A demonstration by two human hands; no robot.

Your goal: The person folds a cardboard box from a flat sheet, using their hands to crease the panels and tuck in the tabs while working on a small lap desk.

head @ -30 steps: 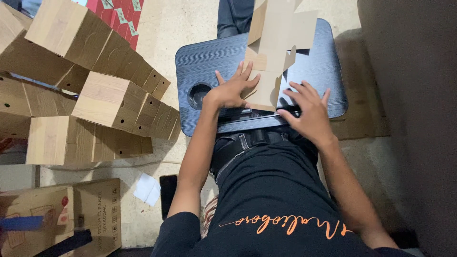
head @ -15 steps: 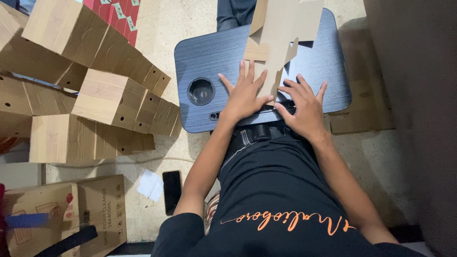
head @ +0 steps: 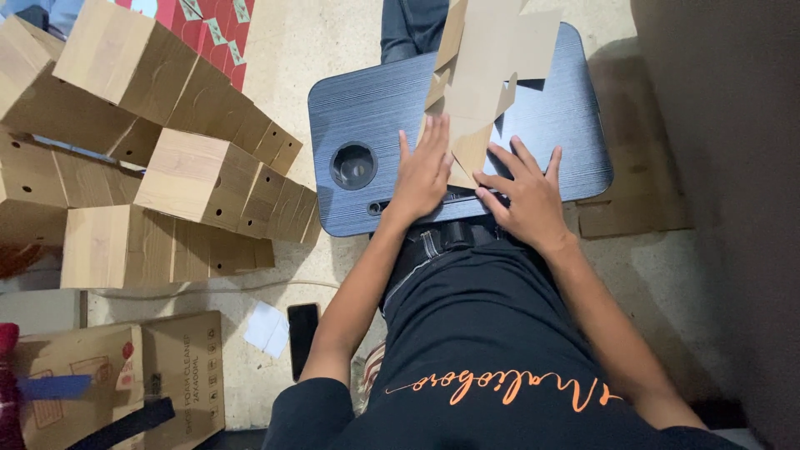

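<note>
A flat, die-cut brown cardboard blank (head: 487, 75) lies on a dark grey lap tray (head: 375, 100) resting over my legs. My left hand (head: 423, 171) presses flat on the near left part of the blank, fingers together and pointing away. My right hand (head: 525, 196) lies spread on the tray just right of the blank's near corner, fingertips touching its edge. Neither hand grips anything. The tray has a round cup recess (head: 353, 165) at its left.
Several folded cardboard boxes (head: 179, 179) are piled on the floor to my left. A larger printed carton (head: 117, 379) lies at bottom left, with a black phone (head: 302, 337) and a white paper scrap (head: 268, 327) nearby. Someone's dark-trousered leg (head: 408, 25) is beyond the tray.
Both hands slid a little nearer on the blank and flattened beside each other. The camera view drifted, so the tray and blank now sit slightly higher and further right.
</note>
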